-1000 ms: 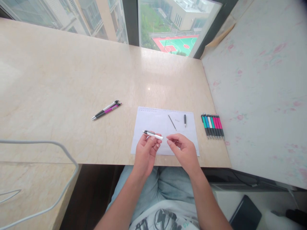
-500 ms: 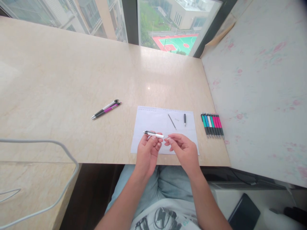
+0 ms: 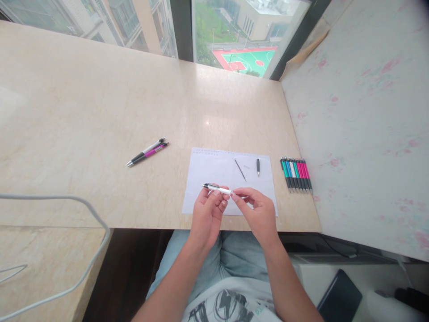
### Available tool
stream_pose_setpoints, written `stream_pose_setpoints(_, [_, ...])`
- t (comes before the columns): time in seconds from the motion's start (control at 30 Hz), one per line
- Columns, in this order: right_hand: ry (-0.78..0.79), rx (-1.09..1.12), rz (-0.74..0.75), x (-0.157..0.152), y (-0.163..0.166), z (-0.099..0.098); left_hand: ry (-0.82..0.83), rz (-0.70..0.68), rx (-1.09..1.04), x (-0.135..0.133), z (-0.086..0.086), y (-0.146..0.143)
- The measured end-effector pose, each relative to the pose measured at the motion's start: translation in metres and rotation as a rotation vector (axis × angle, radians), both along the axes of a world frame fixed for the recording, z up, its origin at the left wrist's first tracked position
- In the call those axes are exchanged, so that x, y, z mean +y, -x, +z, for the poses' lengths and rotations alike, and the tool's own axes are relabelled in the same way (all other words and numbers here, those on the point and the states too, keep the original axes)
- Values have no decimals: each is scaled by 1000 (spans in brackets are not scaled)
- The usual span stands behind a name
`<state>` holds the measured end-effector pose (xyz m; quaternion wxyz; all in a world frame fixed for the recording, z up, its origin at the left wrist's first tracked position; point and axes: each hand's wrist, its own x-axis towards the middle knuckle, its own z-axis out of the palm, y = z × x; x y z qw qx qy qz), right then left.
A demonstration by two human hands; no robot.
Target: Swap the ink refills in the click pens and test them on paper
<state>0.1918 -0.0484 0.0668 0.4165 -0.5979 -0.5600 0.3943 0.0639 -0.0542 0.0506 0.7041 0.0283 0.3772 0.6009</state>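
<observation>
My left hand (image 3: 208,217) is closed on a white pen barrel (image 3: 224,190) with a black clip and push button, held almost level with its button end to the left. At the barrel's right end, the thumb and fingertips of my right hand (image 3: 257,211) are pinched together. Whatever they pinch is too small and covered to make out. Beneath both hands lies a sheet of white paper (image 3: 221,167). On it rest a thin dark pen refill (image 3: 240,170), a small pale spring (image 3: 247,167) and a black pen grip with a metal tip (image 3: 258,167).
A white-and-black pen (image 3: 144,152) and a purple pen (image 3: 154,150) lie side by side to the left. Several coloured pens (image 3: 296,174) form a row at right, near the flowered wall (image 3: 365,134). A grey cable (image 3: 90,205) curves at lower left.
My right hand has moved slightly left, bringing its pinched fingertips up to the barrel's end. The gap between them has closed. My left hand has shifted a little right with the barrel.
</observation>
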Motion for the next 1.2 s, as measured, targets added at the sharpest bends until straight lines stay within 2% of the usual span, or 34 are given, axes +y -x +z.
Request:
stream_pose_setpoints(0.2, [-30, -20, -3, -1, 0, 1, -16, -24, -17, -3, 0, -1])
stream_pose_setpoints(0.57, [-268, -219, 44, -2, 0, 5, -3, -22, -104, -4, -3, -5])
stream_pose_setpoints(0.87, [-272, -293, 69, 0, -3, 6, 2, -21, -175, -4, -4, -2])
stream_pose_setpoints(1.0, [-212, -495, -37, 14, -20, -11, 28, 18, -242, -1, -4, 3])
stream_pose_setpoints(1.1, [-145, -753, -39, 29, -30, -22, 32, 26, -249, 0, -3, 5])
stream_pose_setpoints(1.2, [-76, -898, -22, 42, -29, -25, 20, 17, -240, 0, -4, 6])
